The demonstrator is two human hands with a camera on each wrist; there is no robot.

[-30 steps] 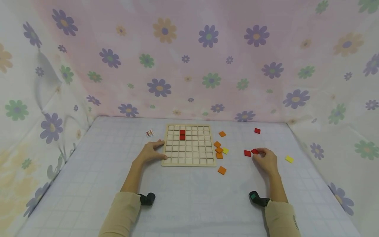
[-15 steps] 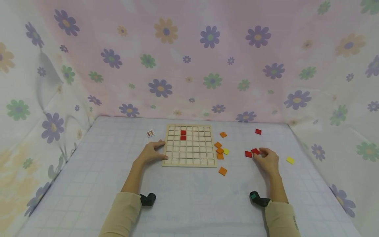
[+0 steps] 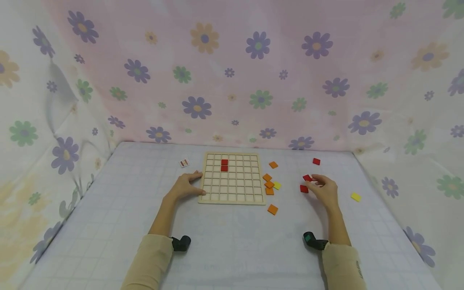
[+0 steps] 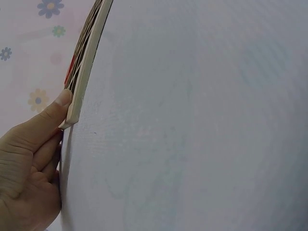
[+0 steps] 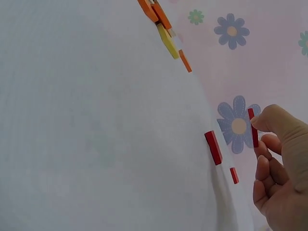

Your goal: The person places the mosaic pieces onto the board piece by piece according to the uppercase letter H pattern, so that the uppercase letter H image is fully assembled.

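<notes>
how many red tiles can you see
5 red square tiles: one and another on the gridded wooden board, one pinched in the right hand, one on the pale table nearby, one farther back.

The light is soft and a bit dim, and it spreads evenly over the board [image 3: 232, 175] and the table [image 3: 232, 237] around it. Pale, fuzzy shadows lie beside the arms [image 3: 161, 217], nearer than the board. On the cloth [image 3: 40, 108] left of the board hangs a bigger grey shadow. In the left wrist view the table looks blurry, and darker far from the board
</notes>
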